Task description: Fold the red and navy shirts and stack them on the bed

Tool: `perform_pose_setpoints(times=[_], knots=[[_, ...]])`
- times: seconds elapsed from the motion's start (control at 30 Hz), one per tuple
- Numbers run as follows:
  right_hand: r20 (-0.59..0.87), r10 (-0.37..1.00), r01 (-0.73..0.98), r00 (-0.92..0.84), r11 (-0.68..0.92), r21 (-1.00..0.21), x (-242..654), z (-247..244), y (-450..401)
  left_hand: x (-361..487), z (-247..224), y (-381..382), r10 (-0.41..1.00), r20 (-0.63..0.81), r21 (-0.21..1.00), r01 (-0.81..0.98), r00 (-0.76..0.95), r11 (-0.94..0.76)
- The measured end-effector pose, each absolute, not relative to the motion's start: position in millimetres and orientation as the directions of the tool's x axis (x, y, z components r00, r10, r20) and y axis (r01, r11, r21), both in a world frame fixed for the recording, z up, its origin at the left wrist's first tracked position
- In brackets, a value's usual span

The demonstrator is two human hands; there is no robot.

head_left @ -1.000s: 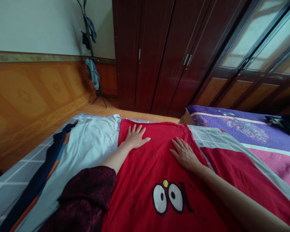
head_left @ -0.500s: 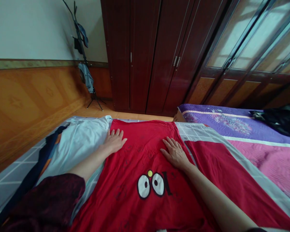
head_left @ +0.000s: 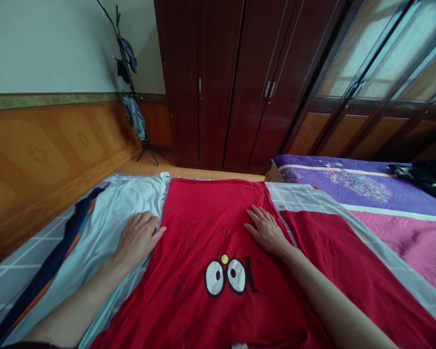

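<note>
A red T-shirt [head_left: 203, 218] lies spread flat on the bed, with a cartoon pair of eyes print [head_left: 225, 276] on it. My right hand [head_left: 265, 231] rests palm down on the shirt near its right edge, fingers apart. Beside the shirt's left edge, my left hand [head_left: 136, 237] lies on a pale blue garment [head_left: 109, 228], its fingertips at the red hem. A dark navy and orange cloth [head_left: 58, 242] runs along the far left of that pale garment.
The bed's grey checked sheet [head_left: 294, 196] meets a purple quilt [head_left: 349, 182] and a pink cloth [head_left: 392, 242]. Dark clothing [head_left: 419, 174] lies on the quilt. Behind stand a dark wood wardrobe [head_left: 218, 82], glass-panelled doors [head_left: 370, 63] and a clothes stand [head_left: 134, 106].
My left hand has slid left and toward me, off the red shirt onto the pale garment. My right hand stays in place. The dark sleeve at the lower left has dropped out of view.
</note>
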State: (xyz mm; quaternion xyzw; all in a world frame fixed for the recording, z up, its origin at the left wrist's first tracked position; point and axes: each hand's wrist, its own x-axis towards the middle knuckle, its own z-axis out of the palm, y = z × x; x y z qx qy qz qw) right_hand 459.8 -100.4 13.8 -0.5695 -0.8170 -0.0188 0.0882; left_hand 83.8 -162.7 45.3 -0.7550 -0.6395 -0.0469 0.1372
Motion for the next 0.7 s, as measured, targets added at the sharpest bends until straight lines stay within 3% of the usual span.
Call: perform_pose_setpoints(times=[0.3,0.57,0.7], knots=[[0.192,0.907,0.915,-0.374,0.395,-0.083,464,13,-98,81,46,-160,0.969,0.183,0.024,0.984,0.167,-0.174],[0.183,0.905,0.913,-0.385,0.402,-0.071,466,12,-98,72,49,-162,0.964,0.192,-0.062,0.982,0.186,-0.177],[0.192,0.9,0.911,-0.39,0.408,-0.064,465,12,-98,91,51,-173,0.923,0.231,0.0,0.949,0.307,-0.315]])
